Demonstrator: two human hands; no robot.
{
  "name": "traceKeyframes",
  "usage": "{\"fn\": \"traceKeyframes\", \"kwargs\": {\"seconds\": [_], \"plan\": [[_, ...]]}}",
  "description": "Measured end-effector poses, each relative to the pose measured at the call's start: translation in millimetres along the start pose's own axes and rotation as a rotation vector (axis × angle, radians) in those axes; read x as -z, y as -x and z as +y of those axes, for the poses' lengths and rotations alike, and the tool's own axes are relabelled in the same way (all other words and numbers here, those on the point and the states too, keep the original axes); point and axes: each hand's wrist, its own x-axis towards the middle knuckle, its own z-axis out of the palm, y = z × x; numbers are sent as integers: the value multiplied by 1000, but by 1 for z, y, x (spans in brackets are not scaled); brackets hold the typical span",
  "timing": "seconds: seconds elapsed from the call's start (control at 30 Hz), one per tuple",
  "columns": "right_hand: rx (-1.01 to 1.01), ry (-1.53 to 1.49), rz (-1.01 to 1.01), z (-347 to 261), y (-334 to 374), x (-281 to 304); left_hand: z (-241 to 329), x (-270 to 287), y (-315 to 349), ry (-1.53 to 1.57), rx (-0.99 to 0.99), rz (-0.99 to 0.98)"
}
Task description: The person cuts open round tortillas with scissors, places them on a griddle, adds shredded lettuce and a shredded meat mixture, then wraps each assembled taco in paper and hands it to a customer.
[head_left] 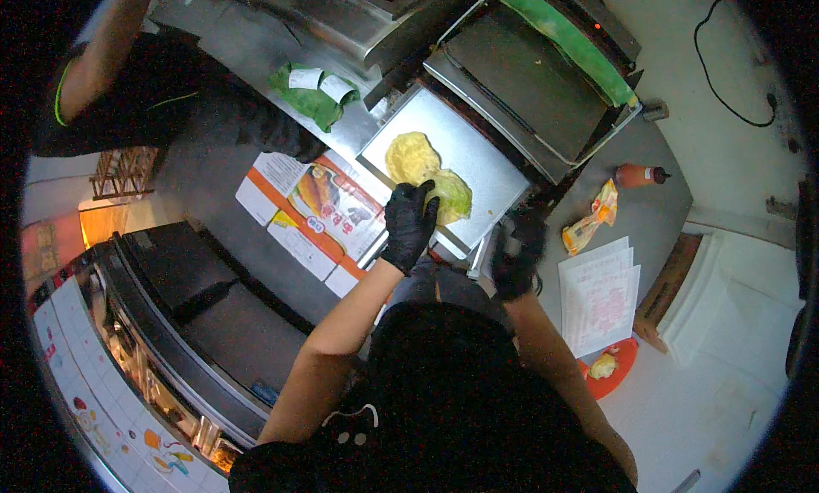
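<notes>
On the pale metal tray (491,171) lie a round yellow flatbread (412,156) and, overlapping it at the lower right, a green lettuce leaf (453,196) with a yellowish edge. My left hand (411,224), in a black glove, reaches over the tray's near side. Its fingers are bent, with the tips at the leaf's left edge. My right hand (518,254), also gloved in black, is off the tray's right corner, near the counter edge. Motion smears its fingers, and anything in them is hidden.
Beyond the tray stands a flat griddle press (525,71) with a green cloth. At left are a printed cardboard box (328,211) and another person's arm (107,58). To the right lie a sauce bottle (640,176), an orange-white packet (591,218), paper sheets (599,297) and a red plate (627,375).
</notes>
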Motion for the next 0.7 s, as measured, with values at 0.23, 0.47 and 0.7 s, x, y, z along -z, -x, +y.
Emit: {"fn": "traceKeyframes", "kwargs": {"seconds": [0.23,0.47,0.7], "plan": [[-457,259,397,306,10,92,4,-3,12,217,28,41],[-1051,-764,269,387,-53,47,10,20,32,225,41,283],[-966,-1200,231,375,-14,105,63,25,80,688,288,22]]}}
